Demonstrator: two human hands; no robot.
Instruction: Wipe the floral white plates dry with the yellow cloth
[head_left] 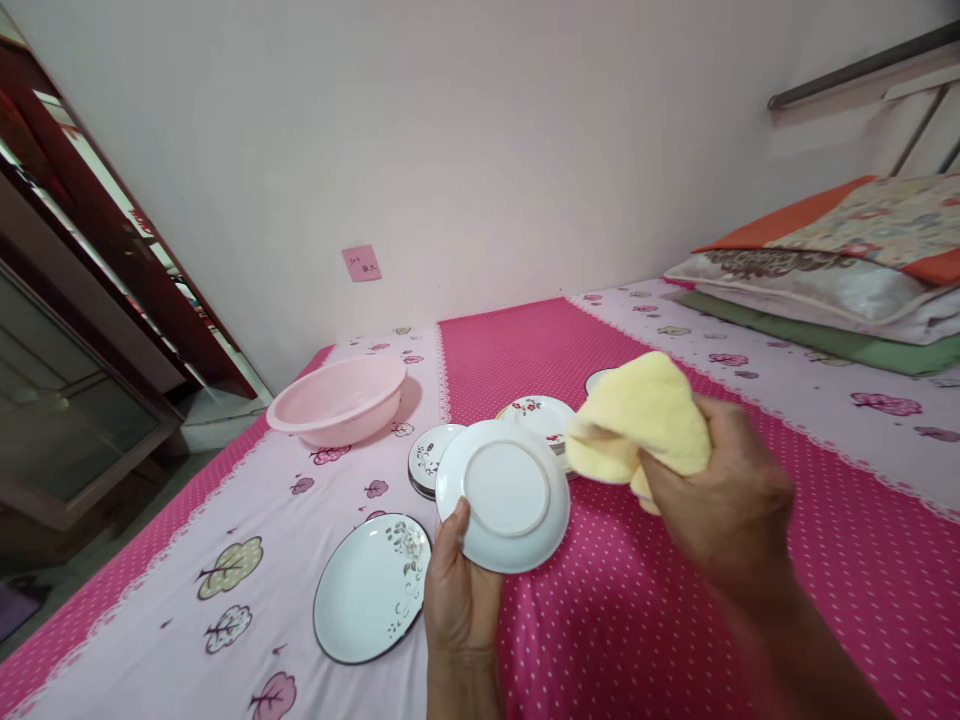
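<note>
Left hand (pixel 459 590): closed on the near rim of a round white ceramic plate (pixel 504 495), thumb laid over the edge, fingers hidden behind it.
Held plate: lifted clear of the bedspread and tilted, its underside and raised foot ring facing the camera.
Right hand (pixel 731 500): to the right of the held plate, fingers curled tight around a soft pale-yellow cloth (pixel 637 420).
Cloth: bunched, its loose end hanging at the held plate's upper right rim; whether it touches the rim is hard to tell from this angle.
Below left of the held plate: a shallow white plate with a dark rim and grey flower print (pixel 371 590), lying flat, face up.
Just behind the held plate, left: a short stack of small white plates with dark leaf sprigs (pixel 429 458).
Just behind the held plate, right: a stack of white plates with red blossoms (pixel 536 415), partly covered by the cloth.
Farther behind, upper left of the held plate: a pale pink plastic basin (pixel 339 398), upright.
Under the held plate: a magenta bedspread with white dots (pixel 600 620).
Far right of the held plate: folded pillows in orange, cream and green (pixel 825 270), piled up.
</note>
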